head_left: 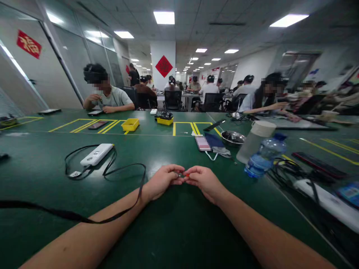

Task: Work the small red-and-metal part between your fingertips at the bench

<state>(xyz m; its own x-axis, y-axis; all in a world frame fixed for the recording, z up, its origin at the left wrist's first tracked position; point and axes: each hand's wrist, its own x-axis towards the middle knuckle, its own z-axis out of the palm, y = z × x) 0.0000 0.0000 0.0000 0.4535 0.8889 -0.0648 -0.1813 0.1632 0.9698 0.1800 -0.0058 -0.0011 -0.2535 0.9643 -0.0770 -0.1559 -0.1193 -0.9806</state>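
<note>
Above the green table [174,231], both of my hands meet almost fingertip to fingertip. My left hand [164,182] pinches a small pale, shiny piece [180,175], too small to name. Between the fingers of my right hand [206,182] is a tiny orange-red piece [187,175], its kind unclear. I cannot tell whether the two pieces touch. A black cable [123,215] runs across my left forearm. Left of my hands lies a white power bank [97,154] with the cable looped around it.
Farther back are two yellow trays [130,124], a phone [98,125] and a metal bowl [233,138]. To the right stand a blue-capped water bottle [265,155] and a whitish tumbler [254,140]. Cables [283,172] lie beside them. Several people sit at tables around.
</note>
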